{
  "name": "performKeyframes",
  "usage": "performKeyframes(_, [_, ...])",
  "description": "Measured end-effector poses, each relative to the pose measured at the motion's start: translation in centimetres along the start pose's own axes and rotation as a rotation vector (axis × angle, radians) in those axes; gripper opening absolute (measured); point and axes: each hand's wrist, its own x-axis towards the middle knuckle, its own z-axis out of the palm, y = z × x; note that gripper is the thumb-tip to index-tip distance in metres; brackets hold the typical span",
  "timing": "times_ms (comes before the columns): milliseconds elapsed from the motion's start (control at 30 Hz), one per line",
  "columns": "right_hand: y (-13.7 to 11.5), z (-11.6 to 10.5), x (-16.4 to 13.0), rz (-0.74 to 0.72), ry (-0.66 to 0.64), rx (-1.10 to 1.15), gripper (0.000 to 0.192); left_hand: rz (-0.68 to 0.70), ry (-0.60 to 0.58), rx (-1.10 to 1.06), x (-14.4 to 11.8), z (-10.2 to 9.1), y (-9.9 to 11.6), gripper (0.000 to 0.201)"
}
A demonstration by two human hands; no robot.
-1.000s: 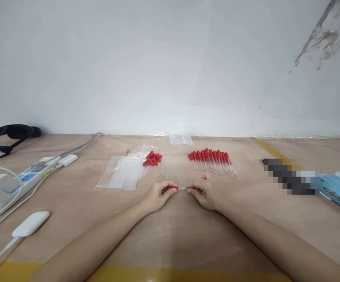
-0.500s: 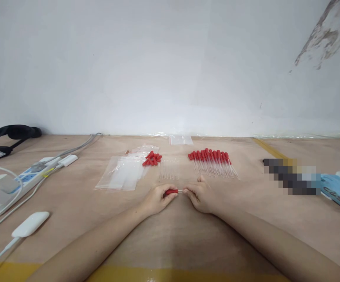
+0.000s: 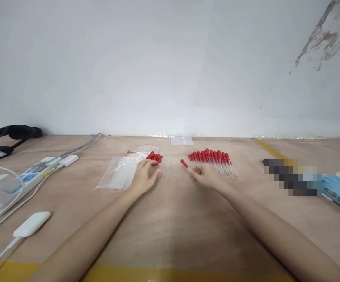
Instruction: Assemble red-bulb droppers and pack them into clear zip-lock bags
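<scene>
Red-bulbed dropper [image 3: 184, 164] is pinched in the right hand [image 3: 203, 176] beside the finished row [image 3: 212, 161], while loose bulbs [image 3: 154, 158] are touched by the half-curled left hand [image 3: 144, 177]; careful alignment is judged needed.

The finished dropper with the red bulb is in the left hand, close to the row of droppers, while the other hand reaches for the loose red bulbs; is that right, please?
Not quite: the head view shows the right hand holding the finished dropper, close to the row of droppers. The left hand is the one reaching for the loose red bulbs.
</scene>
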Motion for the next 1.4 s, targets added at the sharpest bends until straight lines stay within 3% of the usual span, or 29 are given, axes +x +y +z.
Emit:
performKeyframes(100, [0.9, 0.2, 2.4, 0.149, 0.207, -0.145, 0.028, -0.127, 0.057, 0.14, 0.6, 0.2, -2.7, 0.024])
performKeyframes(167, [1.2, 0.9, 3.7, 0.211, 0.253, -0.254, 0.026, -0.179, 0.033, 0.173, 0.6, 0.3, -3.9, 0.025])
performKeyframes(367, [1.3, 3.4, 5.8, 0.276, 0.218, -0.452, 0.026, -0.249, -0.066, 0.164, 0.5, 0.4, -4.9, 0.021])
performKeyframes(567, [0.9, 3.8, 5.7, 0.267, 0.207, -0.497, 0.029, -0.278, -0.066, 0.168, 0.9, 0.5, -4.9, 0.022])
performKeyframes(667, [-0.3, 3.9, 5.3, 0.218, 0.19, -0.486, 0.031, -0.285, -0.048, 0.163, 1.1, 0.8, -5.0, 0.029])
performKeyframes(833, [-2.3, 4.3, 5.2, 0.252, 0.046, -0.418, 0.031, -0.292, -0.078, 0.165, 1.4, 0.9, -5.4, 0.015])
performKeyframes(1000, [-2.5, 4.6, 5.8, 0.285, 0.023, -0.383, 0.029, -0.329, -0.065, 0.138, 1.6, 1.0, -5.6, 0.007])
performKeyframes(1233, [-2.4, 4.8, 6.1, 0.294, 0.013, -0.326, 0.026, -0.426, 0.072, 0.059, 1.6, 0.7, -6.4, 0.017])
performKeyframes(1400, [-2.4, 3.7, 4.6, 0.216, 0.068, -0.277, 0.029, -0.442, 0.343, -0.034, 2.1, 0.3, -5.7, 0.027])
